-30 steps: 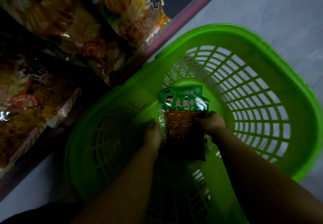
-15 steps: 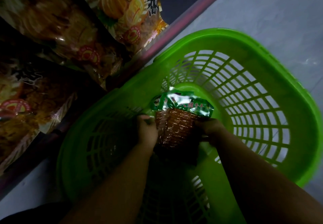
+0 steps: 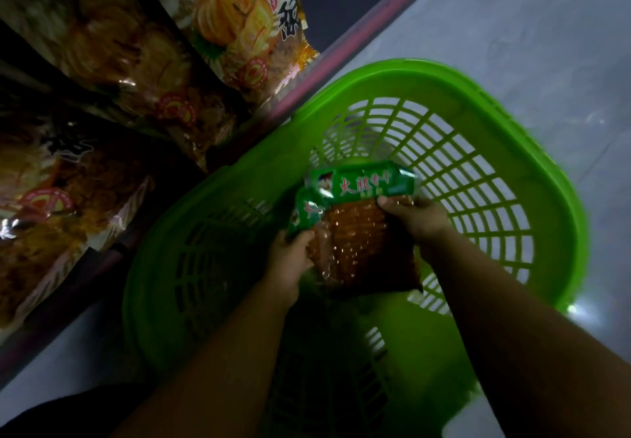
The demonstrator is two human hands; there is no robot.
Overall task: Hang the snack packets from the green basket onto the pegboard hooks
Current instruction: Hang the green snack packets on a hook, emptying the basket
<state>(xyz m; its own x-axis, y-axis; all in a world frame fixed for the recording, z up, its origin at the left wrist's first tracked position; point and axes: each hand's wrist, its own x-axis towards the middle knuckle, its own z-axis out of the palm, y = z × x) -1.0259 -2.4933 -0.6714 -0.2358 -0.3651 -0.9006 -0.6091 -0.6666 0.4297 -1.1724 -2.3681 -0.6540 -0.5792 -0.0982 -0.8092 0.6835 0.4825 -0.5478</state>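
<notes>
Over the green basket (image 3: 532,123), both hands are in the thick of it: the left hand (image 3: 290,260) clutches the nearer, left-leaning snack packet (image 3: 307,214) by its edge, while the right hand (image 3: 416,220) pinches the upper snack packet (image 3: 367,239) just below its green header. These look light, crinkly and slick, film pouches that flex and could slide apart. Best hold, I'd say, is up by the stiffer green header, where a hang hole would sit. Big pumpkin-print bags (image 3: 191,62) lie far left.
</notes>
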